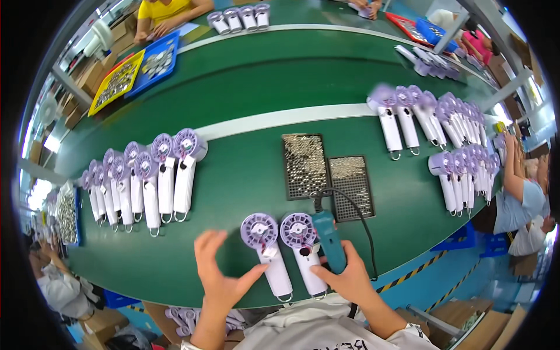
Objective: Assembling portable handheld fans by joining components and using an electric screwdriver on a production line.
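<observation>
Two handheld fans with purple heads and white handles lie side by side on the green table in front of me: a left fan [274, 265] and a right fan [304, 254]. My left hand [221, 277] is open, fingers spread, its thumb tip at the left fan's handle. My right hand [353, 274] is closed around a teal electric screwdriver [328, 239], the thumb reaching over to the right fan's handle. Its tip points away from me, by the near edge of a black screw tray [306, 163]. A second black screw tray [352, 189] lies to the right of that one.
Fans stand grouped at left [133, 181] and right [402, 125]. A black cable [370, 242] curves from the screwdriver past my right hand. Across the green table [251, 175] runs a white strip [280, 121]. Yellow [118, 81] and blue [154, 61] parts trays sit far left, near a co-worker.
</observation>
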Motion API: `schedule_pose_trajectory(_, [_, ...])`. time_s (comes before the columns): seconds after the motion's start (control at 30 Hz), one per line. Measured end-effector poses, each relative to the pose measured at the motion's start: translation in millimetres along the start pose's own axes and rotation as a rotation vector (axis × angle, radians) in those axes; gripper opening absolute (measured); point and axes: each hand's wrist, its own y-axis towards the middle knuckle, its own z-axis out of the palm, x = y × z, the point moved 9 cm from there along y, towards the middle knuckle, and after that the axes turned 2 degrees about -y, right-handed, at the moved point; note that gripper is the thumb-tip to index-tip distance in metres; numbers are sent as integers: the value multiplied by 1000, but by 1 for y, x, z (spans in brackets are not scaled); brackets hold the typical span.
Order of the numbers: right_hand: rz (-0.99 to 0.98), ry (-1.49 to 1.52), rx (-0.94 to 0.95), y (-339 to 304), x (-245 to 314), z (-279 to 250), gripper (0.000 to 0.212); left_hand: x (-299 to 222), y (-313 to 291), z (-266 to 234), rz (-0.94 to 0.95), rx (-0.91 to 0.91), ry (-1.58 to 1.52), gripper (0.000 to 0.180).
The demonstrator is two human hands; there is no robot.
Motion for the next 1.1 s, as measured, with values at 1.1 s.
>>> schedule_pose_trajectory(1.1, [-1079, 765, -72, 46, 101, -131, 67, -59, 41, 147, 57, 680, -242, 67])
